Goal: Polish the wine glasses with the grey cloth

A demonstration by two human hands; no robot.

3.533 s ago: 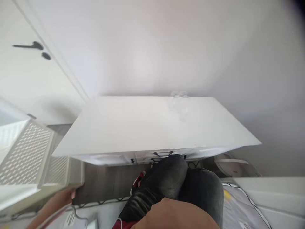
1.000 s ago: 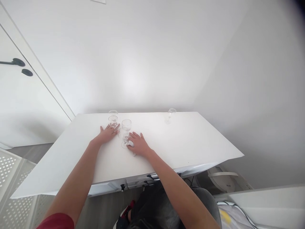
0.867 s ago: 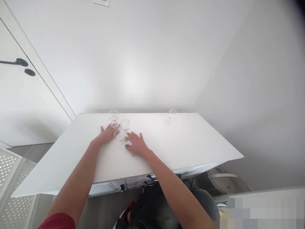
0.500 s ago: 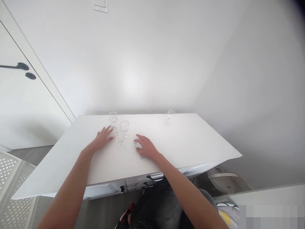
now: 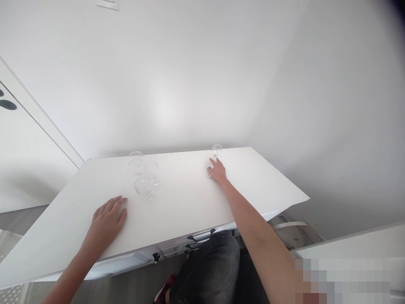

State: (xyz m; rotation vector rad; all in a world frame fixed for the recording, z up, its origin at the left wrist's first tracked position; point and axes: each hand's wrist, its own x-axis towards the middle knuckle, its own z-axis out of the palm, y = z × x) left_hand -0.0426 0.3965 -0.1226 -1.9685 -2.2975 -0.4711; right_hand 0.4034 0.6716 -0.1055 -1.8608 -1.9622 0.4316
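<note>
A white table [image 5: 177, 211] stands against the wall. Three clear stemmed glasses stand close together at its back left: one at the rear [image 5: 136, 162], one beside it [image 5: 152, 169], and a nearer one [image 5: 142, 185]. A fourth glass [image 5: 217, 150] stands alone at the back right. My left hand [image 5: 109, 213] lies flat on the table, fingers spread, in front of the cluster and apart from it. My right hand [image 5: 217, 171] reaches far forward, fingers stretched out, its fingertips at the foot of the lone glass. A small pale spot shows at its left edge; I cannot make it out.
Dark drawer handles [image 5: 201, 236] show under the table's front edge, above my dark-trousered knees [image 5: 209, 266]. A white door [image 5: 19, 156] is at the left, a round white object [image 5: 289, 232] on the floor at the right, and a white ledge [image 5: 363, 245] beside it.
My right hand has left the cluster of glasses and moved right and back to the lone glass. My left hand has drawn back toward me. The view has shifted right.
</note>
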